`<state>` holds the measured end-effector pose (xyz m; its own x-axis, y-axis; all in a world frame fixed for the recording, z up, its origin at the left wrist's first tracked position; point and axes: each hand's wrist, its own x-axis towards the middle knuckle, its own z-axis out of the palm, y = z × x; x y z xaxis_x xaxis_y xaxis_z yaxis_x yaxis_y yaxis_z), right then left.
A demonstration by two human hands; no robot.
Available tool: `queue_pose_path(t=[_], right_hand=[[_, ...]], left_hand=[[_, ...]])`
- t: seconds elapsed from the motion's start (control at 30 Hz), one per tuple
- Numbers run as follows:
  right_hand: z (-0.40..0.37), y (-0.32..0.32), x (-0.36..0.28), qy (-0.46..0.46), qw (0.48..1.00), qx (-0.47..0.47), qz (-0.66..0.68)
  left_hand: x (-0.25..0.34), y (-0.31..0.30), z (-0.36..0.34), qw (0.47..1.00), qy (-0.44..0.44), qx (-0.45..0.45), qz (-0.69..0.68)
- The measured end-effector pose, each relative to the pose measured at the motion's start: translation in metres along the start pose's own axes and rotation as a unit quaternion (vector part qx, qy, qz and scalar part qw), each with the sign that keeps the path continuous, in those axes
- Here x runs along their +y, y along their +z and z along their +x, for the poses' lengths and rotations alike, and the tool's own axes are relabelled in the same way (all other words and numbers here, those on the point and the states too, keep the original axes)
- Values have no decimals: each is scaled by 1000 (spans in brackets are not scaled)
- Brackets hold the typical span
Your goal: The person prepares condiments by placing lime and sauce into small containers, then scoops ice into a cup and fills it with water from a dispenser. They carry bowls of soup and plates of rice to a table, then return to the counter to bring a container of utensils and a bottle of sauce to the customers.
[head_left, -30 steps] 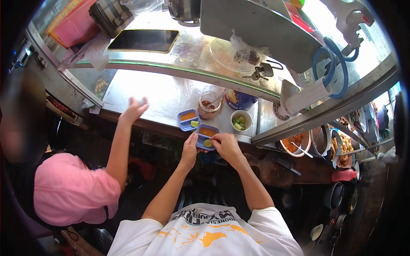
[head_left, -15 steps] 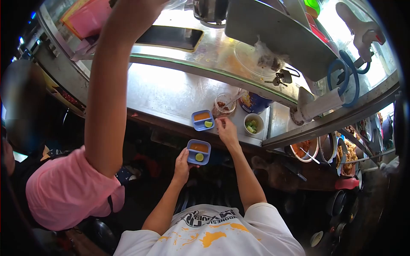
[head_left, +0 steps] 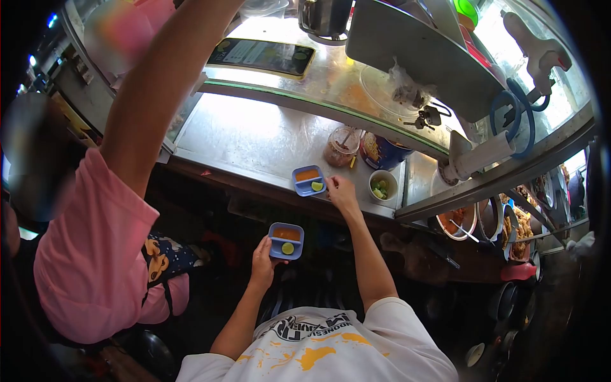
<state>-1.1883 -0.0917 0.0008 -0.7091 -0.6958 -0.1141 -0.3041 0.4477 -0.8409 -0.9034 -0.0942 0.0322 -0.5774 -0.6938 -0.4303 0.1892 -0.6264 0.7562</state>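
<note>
My left hand point(head_left: 263, 262) holds a small blue divided dish point(head_left: 286, 241) in front of the counter, with orange sauce in one part and a cut lime in the other. At the counter's edge sits a second blue divided dish point(head_left: 309, 181), also with orange sauce and a lime piece. The fingertips of my right hand point(head_left: 340, 193) are closed at its right side. Behind them stands a clear plastic cup point(head_left: 342, 146) with reddish-brown contents. To the right is a white cup point(head_left: 382, 185) of cut limes, beside a dark blue tub point(head_left: 384, 153).
A co-worker in a pink sleeve point(head_left: 95, 248) reaches up across the left side. Above the metal counter point(head_left: 235, 137), a glass shelf bears a phone point(head_left: 262, 56), keys point(head_left: 428, 117) and a steel pot point(head_left: 324, 17). Food bowls point(head_left: 457, 220) stand at the right.
My left hand has moved the held dish slightly left and down. My right hand is now against the counter dish. The straw or spoon in the clear cup has shifted. The co-worker's arm has moved left.
</note>
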Motion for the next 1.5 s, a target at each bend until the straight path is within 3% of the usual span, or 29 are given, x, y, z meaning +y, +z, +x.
queue_pose_path(t=[0.33, 0.5, 0.8, 1.1, 1.33, 1.5], right_hand=[[-19, 1, -17, -36, 991, 64, 113], [-54, -13, -18, -139, 989, 41, 6], [-173, -10, -27, -144, 967, -200, 65], [-285, 21, -56, -208, 921, -330, -3], [-396, 111, -87, -267, 838, -476, 2], [-501, 217, -109, -295, 759, -580, 21]], left_hand=[[19, -4, -26, 999, 33, -18, -20], [22, -7, -68, 995, 93, 18, -44], [-37, -22, -212, 952, 203, 200, -110], [-82, -56, -355, 884, 285, 331, -167], [-106, -118, -468, 792, 368, 441, -207], [-120, -178, -565, 700, 421, 533, -220]])
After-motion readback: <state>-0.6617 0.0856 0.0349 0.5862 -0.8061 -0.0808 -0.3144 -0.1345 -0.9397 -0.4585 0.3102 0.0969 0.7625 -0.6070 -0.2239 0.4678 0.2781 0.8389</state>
